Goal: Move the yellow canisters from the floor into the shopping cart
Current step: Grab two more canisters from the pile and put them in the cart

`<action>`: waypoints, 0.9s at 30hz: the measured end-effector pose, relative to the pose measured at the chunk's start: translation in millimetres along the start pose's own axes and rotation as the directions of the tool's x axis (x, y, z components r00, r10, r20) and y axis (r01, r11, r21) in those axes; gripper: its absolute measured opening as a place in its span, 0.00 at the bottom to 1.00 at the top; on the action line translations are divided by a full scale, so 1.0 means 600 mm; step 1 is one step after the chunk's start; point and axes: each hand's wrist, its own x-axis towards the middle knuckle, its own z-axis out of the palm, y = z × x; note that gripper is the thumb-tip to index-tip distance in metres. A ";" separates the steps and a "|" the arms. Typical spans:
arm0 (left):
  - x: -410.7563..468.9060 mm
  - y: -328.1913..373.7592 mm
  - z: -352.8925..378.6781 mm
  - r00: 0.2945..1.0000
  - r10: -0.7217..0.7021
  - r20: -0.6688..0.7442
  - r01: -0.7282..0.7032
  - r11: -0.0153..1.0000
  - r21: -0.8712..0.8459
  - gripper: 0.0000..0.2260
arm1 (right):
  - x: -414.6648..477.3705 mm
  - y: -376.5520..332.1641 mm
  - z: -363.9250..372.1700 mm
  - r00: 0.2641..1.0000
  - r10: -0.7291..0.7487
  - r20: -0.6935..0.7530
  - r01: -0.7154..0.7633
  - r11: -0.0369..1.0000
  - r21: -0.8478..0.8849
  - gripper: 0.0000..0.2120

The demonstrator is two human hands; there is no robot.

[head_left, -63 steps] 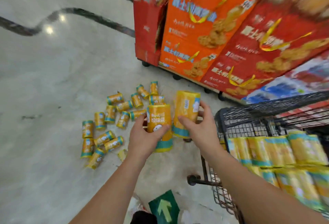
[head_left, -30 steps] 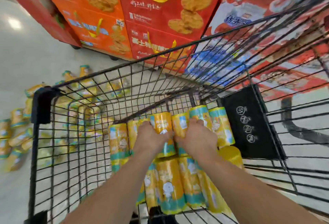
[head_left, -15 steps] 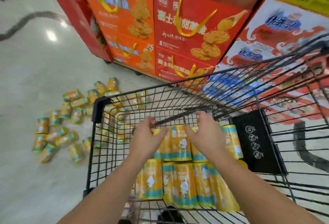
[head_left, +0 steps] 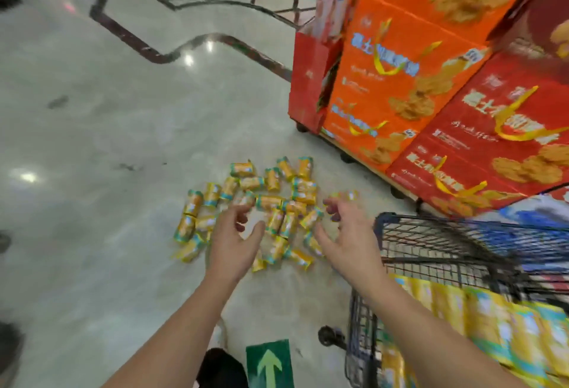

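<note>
Several yellow canisters with teal bands lie scattered on the pale floor, straight ahead of me. My left hand hovers over the near left part of the pile, fingers spread and empty. My right hand hangs over the pile's right side, also empty with fingers apart. The black wire shopping cart stands at the lower right, and several yellow canisters lie stacked inside it.
Orange and red cookie display boxes on a wheeled base stand to the right behind the pile. A green arrow sticker marks the floor near my foot. A dark inlaid line crosses the floor farther off. The view is motion-blurred.
Both hands let go of the canisters inside the cart, left it, and swung left over the floor pile. My view turned from the cart basket back to the floor.
</note>
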 end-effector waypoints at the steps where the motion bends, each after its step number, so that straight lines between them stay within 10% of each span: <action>1: 0.026 -0.037 -0.026 0.999 -0.043 0.017 0.043 0.999 0.008 0.15 | 0.011 -0.025 0.047 1.000 0.018 0.025 -0.018 1.000 -0.004 0.22; 16: 0.251 -0.658 0.077 0.833 -0.497 0.244 0.419 0.853 0.310 0.29 | 0.158 0.187 0.741 0.804 0.440 0.401 -0.319 0.887 -0.335 0.32; 27: 0.348 -1.017 0.389 0.724 -0.670 0.161 0.635 0.740 0.221 0.45 | 0.235 0.472 1.108 0.822 0.383 0.420 -0.035 0.772 -0.635 0.46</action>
